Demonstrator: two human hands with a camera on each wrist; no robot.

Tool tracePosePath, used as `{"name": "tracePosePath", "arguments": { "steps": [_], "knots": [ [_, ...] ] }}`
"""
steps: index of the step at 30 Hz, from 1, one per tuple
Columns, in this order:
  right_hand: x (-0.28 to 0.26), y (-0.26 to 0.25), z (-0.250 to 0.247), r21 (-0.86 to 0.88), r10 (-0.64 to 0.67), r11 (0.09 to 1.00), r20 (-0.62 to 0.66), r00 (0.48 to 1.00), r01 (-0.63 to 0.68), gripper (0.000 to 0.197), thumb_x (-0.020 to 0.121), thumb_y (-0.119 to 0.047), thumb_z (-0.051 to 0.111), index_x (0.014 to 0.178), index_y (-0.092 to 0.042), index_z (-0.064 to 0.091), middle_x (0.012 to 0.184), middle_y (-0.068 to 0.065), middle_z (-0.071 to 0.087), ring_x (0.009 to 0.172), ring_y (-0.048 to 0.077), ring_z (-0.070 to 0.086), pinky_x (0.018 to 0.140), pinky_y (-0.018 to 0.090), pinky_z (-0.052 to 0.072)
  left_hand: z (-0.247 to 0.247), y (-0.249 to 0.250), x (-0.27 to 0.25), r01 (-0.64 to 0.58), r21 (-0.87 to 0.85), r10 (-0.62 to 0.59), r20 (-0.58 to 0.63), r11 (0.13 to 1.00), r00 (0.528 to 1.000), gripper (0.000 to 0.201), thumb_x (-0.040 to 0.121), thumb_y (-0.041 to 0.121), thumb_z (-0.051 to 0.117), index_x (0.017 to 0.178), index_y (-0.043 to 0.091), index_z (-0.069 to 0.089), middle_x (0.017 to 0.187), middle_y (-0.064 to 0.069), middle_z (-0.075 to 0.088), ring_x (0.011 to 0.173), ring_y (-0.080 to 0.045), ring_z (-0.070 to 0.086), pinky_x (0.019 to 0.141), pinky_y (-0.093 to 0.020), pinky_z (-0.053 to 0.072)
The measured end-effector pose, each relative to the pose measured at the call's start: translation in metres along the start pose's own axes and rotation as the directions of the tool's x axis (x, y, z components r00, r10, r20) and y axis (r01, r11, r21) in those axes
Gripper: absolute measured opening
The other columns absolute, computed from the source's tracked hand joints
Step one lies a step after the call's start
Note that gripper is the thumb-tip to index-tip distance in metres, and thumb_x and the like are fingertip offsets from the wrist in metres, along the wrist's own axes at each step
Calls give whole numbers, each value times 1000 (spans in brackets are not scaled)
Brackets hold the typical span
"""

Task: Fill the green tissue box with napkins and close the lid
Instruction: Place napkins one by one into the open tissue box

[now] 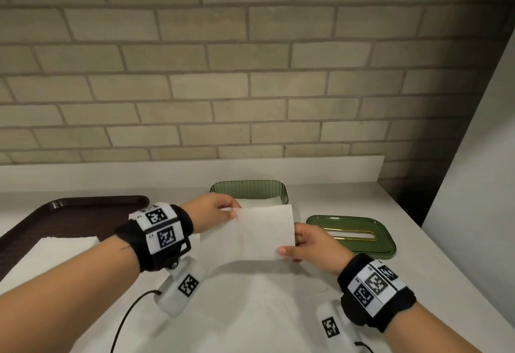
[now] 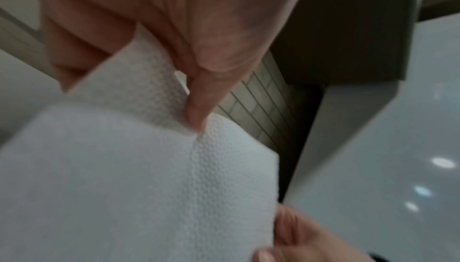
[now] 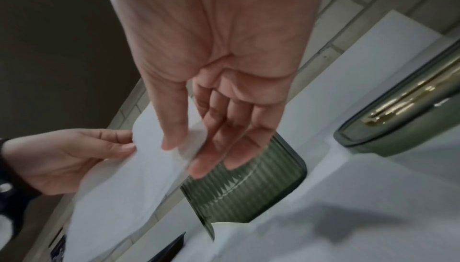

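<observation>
Left hand [image 1: 216, 212]: pinches the left edge of a white napkin [image 1: 264, 231] between thumb and fingers.
Right hand [image 1: 312, 244]: thumb and fingers pinch the napkin's right edge; the sheet hangs in the air between both hands.
Green tissue box [image 1: 250, 189]: open on the tabletop [image 1: 348, 283] just behind the napkin, white napkins already inside.
Lid [image 1: 352, 234]: off, lying flat to the box's right.
Risk, tearing: thin paper pulled taut from two edges may rip.
Risk, crumpling: a limp sheet could catch the rim and bunch.
Risk, lid: overhanging paper may block closing.
</observation>
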State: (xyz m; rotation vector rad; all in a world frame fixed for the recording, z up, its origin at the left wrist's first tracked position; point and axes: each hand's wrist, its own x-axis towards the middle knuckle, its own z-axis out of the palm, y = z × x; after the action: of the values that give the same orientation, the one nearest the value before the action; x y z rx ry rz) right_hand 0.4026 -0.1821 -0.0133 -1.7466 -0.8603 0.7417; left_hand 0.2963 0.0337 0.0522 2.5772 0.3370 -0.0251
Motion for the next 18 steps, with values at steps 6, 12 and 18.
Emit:
{"name": "tracePosePath", "arguments": {
  "steps": [6, 12, 18],
  "knots": [
    [37, -15, -6, 105, 0, 994, -204, 979, 22, 26, 85, 3, 62, 107, -11, 54, 82, 5, 69, 61, 11, 67, 63, 22, 55, -31, -16, 32, 95, -270, -138, -147, 958, 979, 20, 86, 18, 65, 102, 22, 55, 98, -2, 58, 78, -12, 56, 60, -17, 47],
    [82, -20, -10, 256, 236, 956, -363, 901, -147, 35, 83, 3, 64, 110, -9, 45, 75, 10, 66, 49, 12, 62, 43, 20, 47, -29, -40, 66, 217, -642, -364, -105, 736, 926, 55, 78, -3, 70, 125, 3, 43, 98, -10, 60, 91, -29, 59, 60, -34, 55],
    [102, -21, -3, -148, 51, 980, -464, 884, -134, 34, 85, -13, 63, 113, -15, 43, 95, 3, 56, 59, 13, 55, 49, 20, 45, -4, -57, 91, 263, -372, -381, -293, 890, 877, 49, 76, 7, 73, 119, 7, 49, 100, -8, 59, 89, -24, 58, 76, -31, 50]
  ]
}}
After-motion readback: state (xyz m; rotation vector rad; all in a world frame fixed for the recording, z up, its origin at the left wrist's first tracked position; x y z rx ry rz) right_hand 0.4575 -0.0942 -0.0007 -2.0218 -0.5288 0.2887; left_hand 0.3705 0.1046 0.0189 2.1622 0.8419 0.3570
